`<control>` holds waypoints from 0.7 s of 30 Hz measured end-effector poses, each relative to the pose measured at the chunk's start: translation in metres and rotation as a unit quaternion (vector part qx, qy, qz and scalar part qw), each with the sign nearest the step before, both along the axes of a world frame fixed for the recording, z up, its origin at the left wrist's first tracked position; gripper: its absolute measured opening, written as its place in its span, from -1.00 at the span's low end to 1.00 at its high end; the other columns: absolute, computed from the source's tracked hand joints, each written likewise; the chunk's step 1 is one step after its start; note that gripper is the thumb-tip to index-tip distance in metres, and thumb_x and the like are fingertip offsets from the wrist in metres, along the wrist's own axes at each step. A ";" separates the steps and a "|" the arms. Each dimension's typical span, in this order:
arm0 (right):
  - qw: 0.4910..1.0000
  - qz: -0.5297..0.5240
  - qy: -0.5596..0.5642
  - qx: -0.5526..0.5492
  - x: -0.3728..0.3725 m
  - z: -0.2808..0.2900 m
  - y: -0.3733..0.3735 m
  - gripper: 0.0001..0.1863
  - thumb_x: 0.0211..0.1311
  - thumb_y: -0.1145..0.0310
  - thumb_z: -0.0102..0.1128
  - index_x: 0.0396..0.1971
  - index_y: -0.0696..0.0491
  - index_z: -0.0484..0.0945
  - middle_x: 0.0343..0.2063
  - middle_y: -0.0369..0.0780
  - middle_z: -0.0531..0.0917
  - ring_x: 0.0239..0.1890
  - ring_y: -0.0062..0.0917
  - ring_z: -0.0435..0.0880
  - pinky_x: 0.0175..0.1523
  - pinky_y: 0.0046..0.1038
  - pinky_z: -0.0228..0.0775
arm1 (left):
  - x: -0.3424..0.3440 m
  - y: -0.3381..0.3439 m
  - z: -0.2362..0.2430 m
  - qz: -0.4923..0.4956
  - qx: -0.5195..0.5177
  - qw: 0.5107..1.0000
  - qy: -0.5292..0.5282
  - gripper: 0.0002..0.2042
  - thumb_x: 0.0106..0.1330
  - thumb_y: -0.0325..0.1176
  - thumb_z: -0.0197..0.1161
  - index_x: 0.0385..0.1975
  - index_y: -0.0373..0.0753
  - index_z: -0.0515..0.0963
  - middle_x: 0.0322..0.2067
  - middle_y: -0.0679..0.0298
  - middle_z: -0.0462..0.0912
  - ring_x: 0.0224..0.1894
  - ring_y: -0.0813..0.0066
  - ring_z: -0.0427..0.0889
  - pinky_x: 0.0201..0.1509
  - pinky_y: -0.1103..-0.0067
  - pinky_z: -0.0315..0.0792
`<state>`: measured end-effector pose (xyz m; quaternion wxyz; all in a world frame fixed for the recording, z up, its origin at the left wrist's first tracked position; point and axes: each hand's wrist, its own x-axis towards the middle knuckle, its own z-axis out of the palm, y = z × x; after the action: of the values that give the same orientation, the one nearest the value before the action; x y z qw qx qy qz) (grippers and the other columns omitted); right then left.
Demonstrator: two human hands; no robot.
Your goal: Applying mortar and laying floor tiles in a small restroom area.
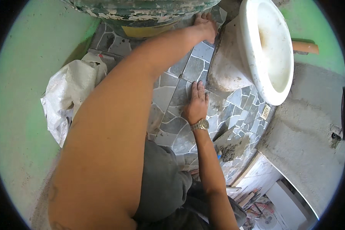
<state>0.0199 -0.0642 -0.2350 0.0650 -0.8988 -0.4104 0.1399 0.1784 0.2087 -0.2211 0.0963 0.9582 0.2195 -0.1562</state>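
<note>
My left arm reaches across the view to the top centre, where my left hand presses on the floor between a scuffed green container and the base of a white toilet, fingers extended and holding nothing visible. My right hand, with a metal watch at the wrist, lies flat and open on the grey stone-patterned tiles, just below and left of the toilet. Right of that forearm, a trowel bears wet grey mortar, its blue handle partly hidden by the arm.
A crumpled white sack lies by the green wall at left. At right are an orange pipe, a cement-rendered wall with a small fitting, and a drain cover. An opening at lower right shows scattered materials.
</note>
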 end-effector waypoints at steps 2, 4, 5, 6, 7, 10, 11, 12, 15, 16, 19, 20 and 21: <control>1.000 0.008 -0.005 0.010 0.001 0.001 0.000 -0.17 -0.01 0.50 0.13 0.40 0.11 0.22 0.43 -0.01 0.23 0.48 -0.19 0.20 0.49 -0.01 -0.04 | 0.000 -0.001 -0.002 0.001 0.003 1.000 -0.002 -0.03 0.14 0.16 0.37 0.50 -0.07 0.05 0.51 -0.02 -0.09 0.55 -0.01 -0.12 0.48 -0.16 -0.16; 1.000 0.008 -0.009 0.004 0.003 0.001 -0.001 -0.18 0.00 0.49 0.12 0.40 0.11 0.23 0.43 -0.01 0.23 0.47 -0.19 0.21 0.49 -0.01 -0.03 | 0.000 -0.001 -0.002 0.001 0.001 1.000 -0.001 -0.03 0.14 0.17 0.37 0.51 -0.04 0.04 0.51 0.01 -0.08 0.55 -0.01 -0.12 0.48 -0.15 -0.16; 1.000 0.010 -0.011 -0.007 0.003 0.000 -0.001 -0.19 0.01 0.49 0.12 0.40 0.11 0.23 0.43 -0.02 0.23 0.46 -0.19 0.22 0.48 -0.01 -0.01 | 0.000 -0.001 -0.001 -0.004 -0.009 1.000 0.004 -0.03 0.14 0.17 0.37 0.51 -0.04 0.04 0.51 0.01 -0.08 0.55 -0.01 -0.12 0.48 -0.15 -0.16; 1.000 0.011 -0.009 -0.003 0.004 0.000 -0.002 -0.19 0.01 0.49 0.12 0.40 0.11 0.23 0.43 -0.02 0.23 0.46 -0.19 0.22 0.48 -0.01 -0.01 | 0.001 0.000 0.000 0.001 -0.006 1.000 0.008 -0.03 0.15 0.19 0.36 0.51 -0.03 0.03 0.52 0.04 -0.09 0.55 -0.01 -0.12 0.48 -0.16 -0.16; 1.000 0.013 -0.009 -0.004 0.004 0.000 -0.002 -0.20 0.02 0.49 0.11 0.40 0.11 0.23 0.43 -0.02 0.24 0.46 -0.19 0.23 0.48 -0.01 -0.01 | 0.001 0.000 0.002 0.001 -0.005 1.000 0.014 -0.03 0.15 0.20 0.35 0.51 -0.02 0.02 0.53 0.06 -0.09 0.55 -0.01 -0.11 0.47 -0.16 -0.16; 1.000 0.013 -0.014 0.007 0.004 0.000 -0.002 -0.21 0.00 0.52 0.07 0.38 0.11 0.25 0.41 -0.02 0.27 0.45 -0.20 0.24 0.47 -0.04 0.03 | -0.001 0.003 0.006 -0.011 0.001 0.999 0.034 -0.04 0.17 0.23 0.31 0.52 0.01 0.01 0.53 0.08 -0.12 0.55 -0.01 -0.12 0.47 -0.16 -0.17; 0.999 0.015 -0.019 0.024 0.003 0.001 -0.002 -0.20 -0.04 0.56 0.06 0.37 0.12 0.28 0.39 -0.01 0.30 0.44 -0.20 0.25 0.46 -0.05 0.06 | -0.002 0.003 0.006 -0.014 -0.003 0.999 0.035 -0.04 0.17 0.23 0.31 0.52 0.01 0.01 0.53 0.08 -0.12 0.55 -0.01 -0.12 0.47 -0.16 -0.17; 1.000 0.010 -0.019 0.018 0.004 0.001 -0.002 -0.20 -0.04 0.56 0.06 0.37 0.12 0.28 0.39 -0.01 0.30 0.44 -0.20 0.25 0.46 -0.05 0.06 | -0.002 0.003 0.005 -0.008 -0.001 1.000 0.026 -0.04 0.17 0.24 0.31 0.52 0.04 0.00 0.54 0.08 -0.13 0.55 -0.03 -0.11 0.46 -0.18 -0.17; 1.000 0.019 -0.019 0.008 0.004 0.002 -0.001 -0.23 0.04 0.49 0.09 0.38 0.15 0.24 0.40 0.01 0.28 0.44 -0.19 0.26 0.48 -0.04 0.00 | -0.006 0.002 -0.002 -0.014 0.029 0.999 0.004 -0.04 0.14 0.24 0.32 0.52 0.09 0.01 0.54 0.09 -0.14 0.55 -0.05 -0.11 0.44 -0.24 -0.18; 0.999 0.023 -0.022 0.010 0.004 0.002 -0.001 -0.23 0.04 0.49 0.09 0.38 0.16 0.24 0.40 0.02 0.28 0.44 -0.18 0.27 0.48 -0.04 0.00 | -0.007 0.001 -0.005 -0.021 0.042 0.999 -0.003 -0.04 0.13 0.24 0.33 0.51 0.10 0.02 0.54 0.09 -0.14 0.55 -0.05 -0.11 0.43 -0.26 -0.18; 0.999 0.021 -0.029 0.021 0.003 -0.001 -0.001 -0.24 0.04 0.49 0.08 0.37 0.18 0.25 0.38 0.04 0.30 0.43 -0.17 0.28 0.48 -0.04 0.01 | -0.009 0.002 -0.015 -0.141 0.005 0.989 -0.039 -0.44 0.18 0.04 0.24 0.05 -0.27 0.59 0.07 0.00 0.63 0.08 0.09 0.64 0.11 0.23 0.53; 0.999 0.016 -0.034 0.026 0.002 -0.002 -0.001 -0.25 0.05 0.49 0.07 0.37 0.19 0.25 0.38 0.04 0.30 0.43 -0.16 0.28 0.48 -0.04 0.01 | -0.009 0.004 -0.016 -0.146 0.006 0.989 -0.037 -0.44 0.18 0.04 0.24 0.05 -0.27 0.59 0.07 0.00 0.63 0.08 0.09 0.64 0.11 0.23 0.53; 0.999 0.009 -0.035 0.032 0.001 -0.004 -0.001 -0.25 0.05 0.49 0.07 0.37 0.19 0.25 0.38 0.04 0.30 0.43 -0.16 0.28 0.48 -0.04 0.01 | -0.010 0.007 -0.017 -0.143 0.002 0.986 -0.082 -0.38 0.14 0.09 0.25 0.09 -0.25 0.57 0.10 0.00 0.61 0.12 0.06 0.61 0.15 0.22 0.50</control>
<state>0.0206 -0.0651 -0.2386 0.0781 -0.8966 -0.4252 0.0955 0.1688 0.2161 -0.2382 0.0885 0.9895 0.0717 -0.0893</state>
